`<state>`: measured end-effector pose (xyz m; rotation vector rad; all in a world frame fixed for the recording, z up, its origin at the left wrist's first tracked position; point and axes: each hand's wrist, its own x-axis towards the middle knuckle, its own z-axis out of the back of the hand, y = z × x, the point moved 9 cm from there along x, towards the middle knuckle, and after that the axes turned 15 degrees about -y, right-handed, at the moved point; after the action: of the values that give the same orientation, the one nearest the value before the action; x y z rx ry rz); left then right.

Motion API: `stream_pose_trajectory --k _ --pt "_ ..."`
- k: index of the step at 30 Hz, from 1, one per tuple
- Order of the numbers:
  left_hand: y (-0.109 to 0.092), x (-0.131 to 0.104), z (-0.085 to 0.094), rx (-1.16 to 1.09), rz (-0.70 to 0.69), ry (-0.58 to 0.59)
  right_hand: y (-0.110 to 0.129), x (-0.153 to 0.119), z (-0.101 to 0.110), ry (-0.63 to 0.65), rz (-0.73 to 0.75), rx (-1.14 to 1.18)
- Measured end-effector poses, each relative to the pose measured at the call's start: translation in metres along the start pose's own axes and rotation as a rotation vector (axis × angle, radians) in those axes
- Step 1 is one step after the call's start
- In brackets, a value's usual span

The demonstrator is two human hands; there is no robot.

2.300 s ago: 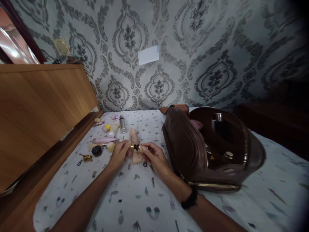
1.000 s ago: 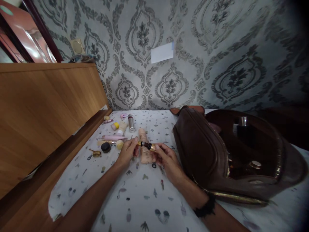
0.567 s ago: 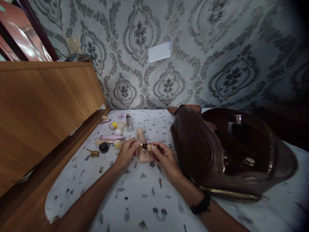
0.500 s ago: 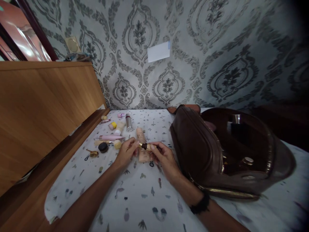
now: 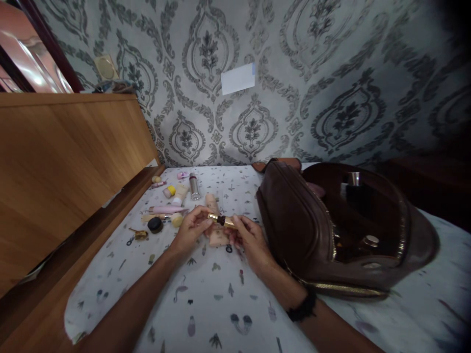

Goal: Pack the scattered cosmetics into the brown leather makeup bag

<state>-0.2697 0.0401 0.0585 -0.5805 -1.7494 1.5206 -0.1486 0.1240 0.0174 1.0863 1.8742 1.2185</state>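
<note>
My left hand (image 5: 191, 229) and my right hand (image 5: 250, 238) come together over the cloth, fingers closed on a slim gold lipstick tube (image 5: 221, 220) with a dark band in its middle. The left thumb and fingers pinch one end, and the right ones hold the other. The tube lies nearly level, dipping slightly to the right. Beneath it, partly covered by my hands, are a peach tube (image 5: 211, 202) and a flat peach piece (image 5: 218, 239). A small dark ring (image 5: 228, 249) shows just in front of that piece.
An open brown leather bag (image 5: 290, 225) stands on the right, with bottles inside. On the left lie a silver canister (image 5: 194, 187), a pink pen-like item (image 5: 167, 209), a black round jar (image 5: 155, 225), a gold clip-like item (image 5: 140, 235) and several other cosmetics. A wooden cabinet (image 5: 73, 162) borders the left.
More of the gold tube's left end shows between my left fingers now, and the tube appears longer. My right fingers have shifted along it. The view has moved slightly.
</note>
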Motion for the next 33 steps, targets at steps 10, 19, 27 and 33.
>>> stream_pose_trajectory --k 10,19,27,33 --pt "0.004 0.005 0.008 0.026 0.014 -0.079 0.003 -0.001 0.000 0.009 0.032 -0.014" --pt "0.001 0.004 0.007 0.010 -0.013 -0.030 0.004 0.001 0.001 0.001 0.058 -0.027" --pt "0.009 0.006 0.006 0.073 0.066 -0.053 0.009 0.001 0.001 -0.015 0.106 -0.006" --pt "0.017 0.006 0.006 0.087 0.123 -0.043 0.013 0.000 0.000 -0.008 0.157 -0.011"
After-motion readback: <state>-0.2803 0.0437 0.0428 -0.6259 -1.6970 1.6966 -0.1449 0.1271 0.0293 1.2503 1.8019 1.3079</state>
